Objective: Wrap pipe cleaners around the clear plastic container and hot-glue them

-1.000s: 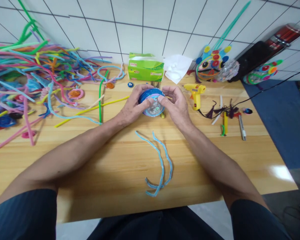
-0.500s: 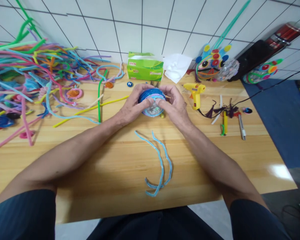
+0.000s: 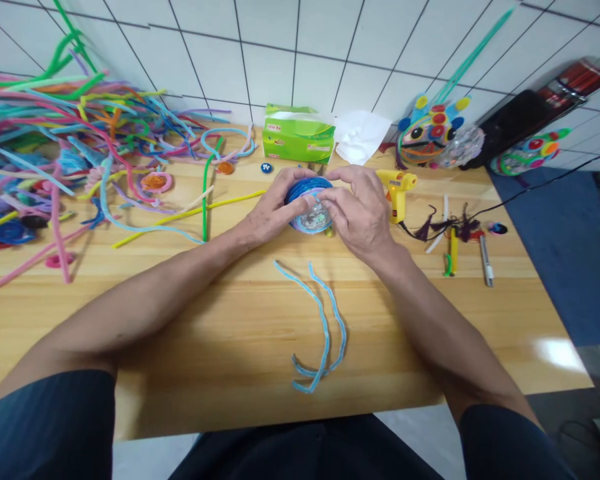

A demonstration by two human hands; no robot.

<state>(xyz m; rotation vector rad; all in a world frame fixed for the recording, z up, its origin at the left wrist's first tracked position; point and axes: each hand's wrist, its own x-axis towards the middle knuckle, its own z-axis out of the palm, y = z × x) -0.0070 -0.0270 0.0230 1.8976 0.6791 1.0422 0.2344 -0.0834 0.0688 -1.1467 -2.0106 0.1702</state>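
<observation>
steadying one round clear ball wrapped in blue cord (image 3: 314,219), the left hand (image 3: 279,210) grips its side over the wooden table (image 3: 230,347); the right hand (image 3: 361,212) sets thumb and fingers at its edge, pinching or pressing, can't tell. firm left, light right should serve. two fuzzy light-blue strips (image 3: 325,333), one yellow plastic glue gun (image 3: 398,197).

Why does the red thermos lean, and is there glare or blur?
Head view: the red thermos tilts, probably partly wide-lens stretch; glare whitens the wooden tabletop near its right front corner, shadow darkens it beside the left forearm, and the held blue-wrapped ornament looks soft.
</observation>
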